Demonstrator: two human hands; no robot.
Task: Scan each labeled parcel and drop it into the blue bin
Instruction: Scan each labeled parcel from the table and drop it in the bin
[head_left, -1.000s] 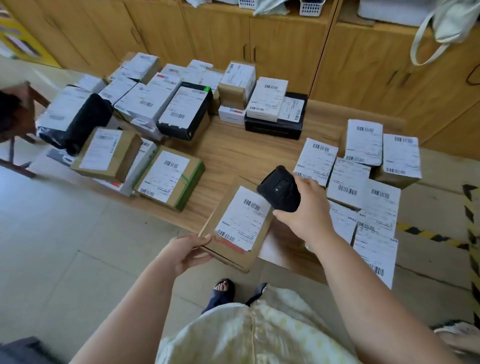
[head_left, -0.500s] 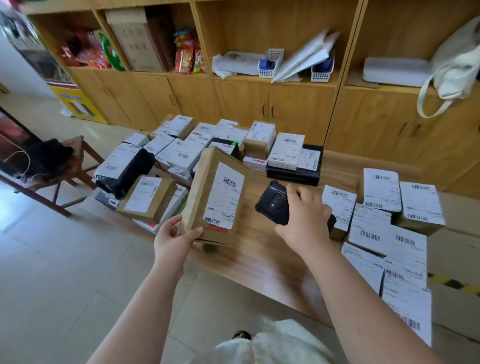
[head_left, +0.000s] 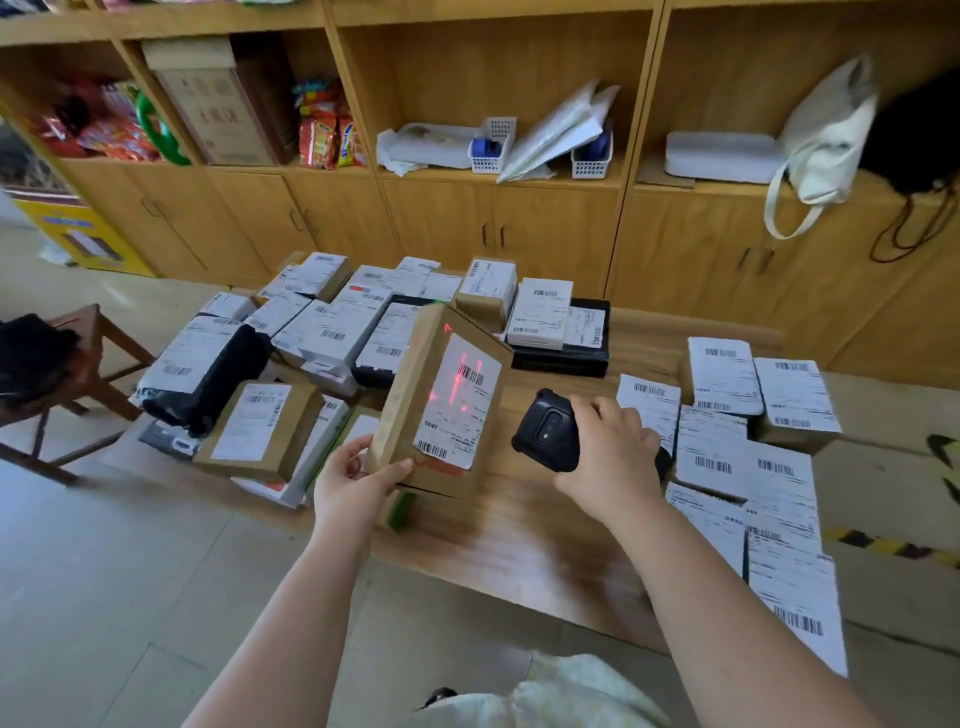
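Scanning is under way, I judge: the left hand (head_left: 353, 488) grips the parcel (head_left: 415, 384) at its lower near corner, thumb on the front and fingers curled behind, holding it upright over the table (head_left: 519, 545); red light falls on its label (head_left: 457, 405); the right hand (head_left: 613, 457) has its fingers wrapped round the scanner (head_left: 545, 434), which points at the label from just beside it.

This parcel's drop is not yet done; the blue bin is not in view, so how many have gone in cannot be told; a large left pile (head_left: 322, 332) and a right pile (head_left: 748, 441) lie on the table, so most of the work looks to be left.

A bare strip of table runs between the piles, under both hands; the near edge lies close below the parcel; the left pile crowds just behind it, so swinging it back would risk a knock; open floor lies to the near left, with a stool (head_left: 88, 332) farther left; cabinets (head_left: 550, 234) close off the far side; wherever the bin stands, the way out is probably toward the person or over the left floor.
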